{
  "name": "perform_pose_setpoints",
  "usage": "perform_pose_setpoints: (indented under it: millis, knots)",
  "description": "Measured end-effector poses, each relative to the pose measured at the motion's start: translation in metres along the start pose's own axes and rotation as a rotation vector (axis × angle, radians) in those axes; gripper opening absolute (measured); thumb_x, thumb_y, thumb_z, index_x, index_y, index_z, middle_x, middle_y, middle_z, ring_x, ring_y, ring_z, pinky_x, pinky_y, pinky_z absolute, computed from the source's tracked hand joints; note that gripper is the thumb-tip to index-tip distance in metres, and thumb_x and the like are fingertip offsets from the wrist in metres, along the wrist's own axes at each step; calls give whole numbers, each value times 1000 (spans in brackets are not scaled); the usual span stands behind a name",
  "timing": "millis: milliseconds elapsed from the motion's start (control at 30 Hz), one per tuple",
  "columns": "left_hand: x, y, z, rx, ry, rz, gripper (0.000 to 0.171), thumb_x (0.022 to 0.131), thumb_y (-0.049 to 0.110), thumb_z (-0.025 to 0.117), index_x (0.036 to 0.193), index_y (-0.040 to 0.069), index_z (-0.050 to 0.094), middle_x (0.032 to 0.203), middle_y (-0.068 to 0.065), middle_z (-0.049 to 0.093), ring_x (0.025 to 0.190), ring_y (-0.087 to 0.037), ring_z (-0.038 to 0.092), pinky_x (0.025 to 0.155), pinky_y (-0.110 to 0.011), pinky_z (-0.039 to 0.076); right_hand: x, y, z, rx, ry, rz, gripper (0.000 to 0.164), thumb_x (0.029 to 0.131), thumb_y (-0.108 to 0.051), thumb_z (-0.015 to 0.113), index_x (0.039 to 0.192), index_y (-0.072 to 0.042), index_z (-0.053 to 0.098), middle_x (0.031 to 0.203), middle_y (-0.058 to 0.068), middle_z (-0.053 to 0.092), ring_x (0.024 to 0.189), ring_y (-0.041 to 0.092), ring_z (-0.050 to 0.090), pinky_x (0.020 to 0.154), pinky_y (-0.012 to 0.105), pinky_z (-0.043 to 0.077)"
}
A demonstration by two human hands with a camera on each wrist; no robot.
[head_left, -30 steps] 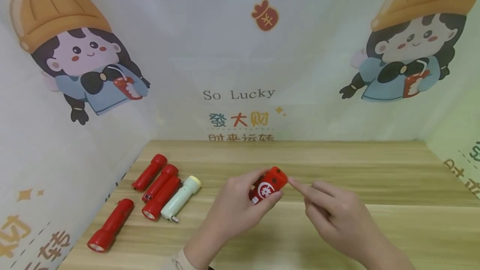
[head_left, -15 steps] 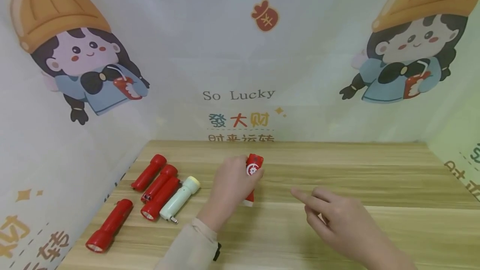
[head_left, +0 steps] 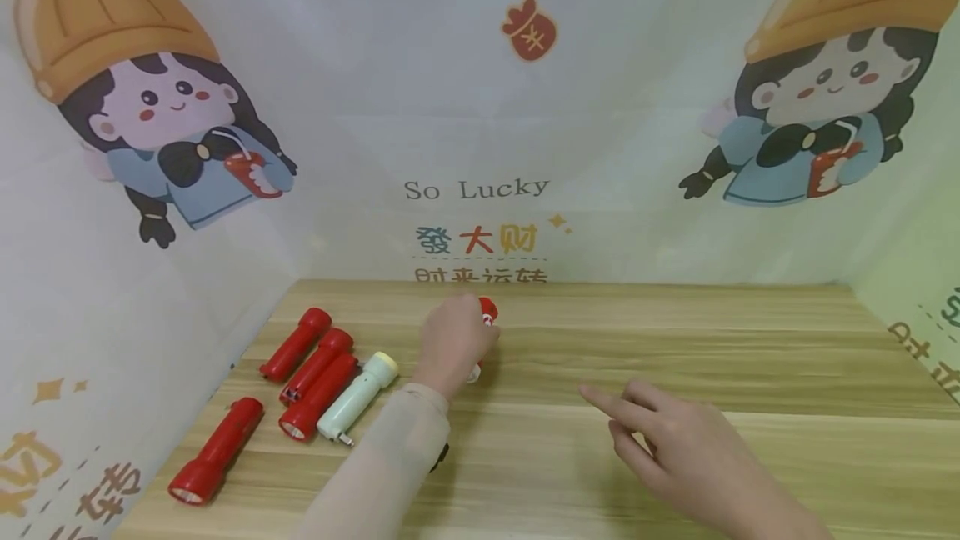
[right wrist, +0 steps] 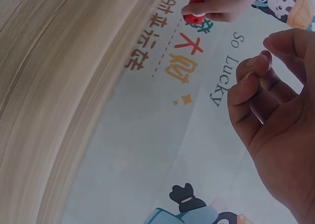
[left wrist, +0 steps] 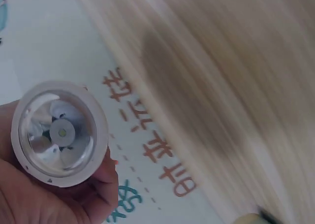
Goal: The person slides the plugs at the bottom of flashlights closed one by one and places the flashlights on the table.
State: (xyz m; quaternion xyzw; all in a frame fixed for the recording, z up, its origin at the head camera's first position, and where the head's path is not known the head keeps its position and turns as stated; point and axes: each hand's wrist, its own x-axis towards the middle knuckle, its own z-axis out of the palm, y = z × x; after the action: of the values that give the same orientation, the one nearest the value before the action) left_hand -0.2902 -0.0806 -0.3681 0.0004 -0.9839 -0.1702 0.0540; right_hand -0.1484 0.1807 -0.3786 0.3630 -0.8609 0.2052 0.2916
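The left hand (head_left: 453, 344) grips a red flashlight (head_left: 488, 307), its fingers wrapped around the body, near the middle of the table's far half. The hand hides most of the flashlight; a red end with part of a white print shows beyond the fingers, and the pale rim shows at the near end. In the left wrist view the lens (left wrist: 61, 133) faces the camera, with a clear cover, a shiny reflector and a small bulb at the center. Whether this flashlight touches the table (head_left: 720, 340) cannot be told.

The right hand (head_left: 678, 444) holds nothing. It is well apart from the left, index finger extended and the other fingers loosely bent.

On the table's left side, four flashlights lie close together, side by side and slanted: a far red flashlight (head_left: 296, 346), a second red flashlight (head_left: 318, 365), a third red flashlight (head_left: 321, 400) with its lens toward the person, and a pale green flashlight (head_left: 358, 398) with a yellow rim and a metal prong at its lower end. Nearer the person, a lone red flashlight (head_left: 217, 452) lies apart, lens end toward the lower left.

A light sleeve (head_left: 382, 457) covers the left forearm. Behind the table hangs a pale printed cloth (head_left: 622, 157) reading "So Lucky".
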Motion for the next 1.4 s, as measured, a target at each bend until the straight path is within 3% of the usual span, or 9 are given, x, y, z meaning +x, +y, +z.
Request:
perform_pose_setpoints:
  millis: [233,367,500,667,833,967,1167,1300,1400]
  knots:
    - [10,-13,13,131,31,-5,26,98,34,78,84,11,76,89,-8,78,81,-26,75,66,-42,62,-2,0,1,-17,-12,-10,49,85,-2,76,128,-26,77,82,-21,50,61,-15,24,52,4,22]
    - [13,-16,19,195,53,-8,22,104,19,65,88,8,77,96,-12,79,87,-31,77,68,-47,64,-3,-1,2,-27,-47,20,48,86,-5,78,129,-25,77,83,-21,53,61,-14,27,53,6,25]
    - [14,-18,21,212,58,-26,20,100,6,60,88,7,75,96,-12,78,88,-31,77,69,-48,64,-5,-1,2,-33,-65,30,48,86,-6,80,130,-25,76,84,-20,55,62,-13,30,54,9,29]
    - [15,-20,23,231,54,-28,14,97,6,64,89,8,75,98,-12,78,90,-31,77,68,-47,63,-7,-2,1,-31,-94,60,48,88,-10,80,133,-27,75,86,-21,58,62,-13,32,55,11,32]
    - [15,-23,24,249,57,-4,10,97,14,71,91,8,75,98,-10,78,88,-29,76,68,-45,64,-8,-3,0,-8,-155,117,46,93,-12,79,135,-28,73,85,-22,57,61,-13,34,55,13,34]
    - [15,-24,24,267,56,-2,17,97,24,76,92,8,76,98,-10,79,88,-29,77,66,-44,63,-11,-2,-1,-1,-179,149,43,95,-13,77,135,-27,73,83,-23,52,59,-13,31,53,13,32]
    - [13,-21,22,243,47,-19,30,102,34,70,83,11,74,94,-8,79,84,-27,76,62,-45,60,-17,1,-2,4,-189,178,43,95,-14,77,136,-27,73,81,-24,48,57,-12,27,54,13,32]
    - [7,-20,16,205,52,-3,41,104,43,65,73,15,67,89,-6,77,79,-25,74,59,-44,58,-18,3,-4,37,-242,207,42,98,-15,75,138,-24,72,83,-23,53,55,-11,29,53,15,34]
    - [-1,-24,6,157,64,10,41,105,38,64,71,15,63,81,-5,71,72,-24,68,58,-42,55,-17,4,-6,31,-260,203,41,98,-16,74,139,-24,72,86,-21,60,56,-11,32,54,15,34]
